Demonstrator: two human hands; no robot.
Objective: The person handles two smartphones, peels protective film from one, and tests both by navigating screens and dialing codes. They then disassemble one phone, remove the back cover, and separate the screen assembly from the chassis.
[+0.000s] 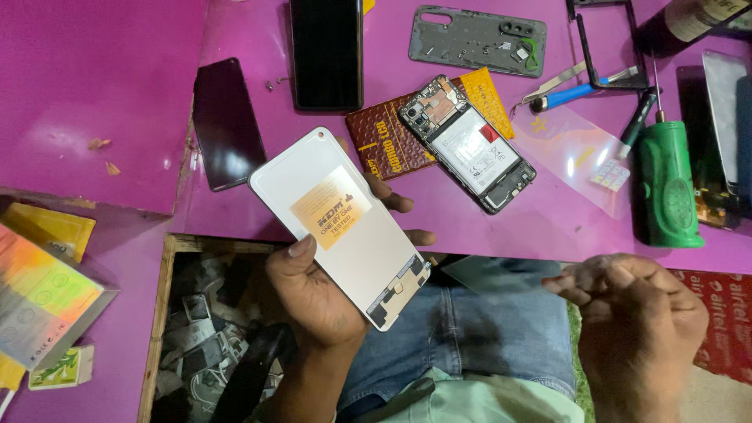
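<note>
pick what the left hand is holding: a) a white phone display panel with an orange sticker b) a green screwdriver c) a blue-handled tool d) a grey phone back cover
a: the left hand grips the white display panel with its orange sticker, thumb on its face, while the green screwdriver, grey back cover and blue-handled tool lie on the purple table.

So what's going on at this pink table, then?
A person's left hand holds a white phone display panel, back side up with an orange sticker on it. The right hand pinches a clear film over the lap. On the pink table lie an opened phone, a removed back cover and a green tool.
</note>
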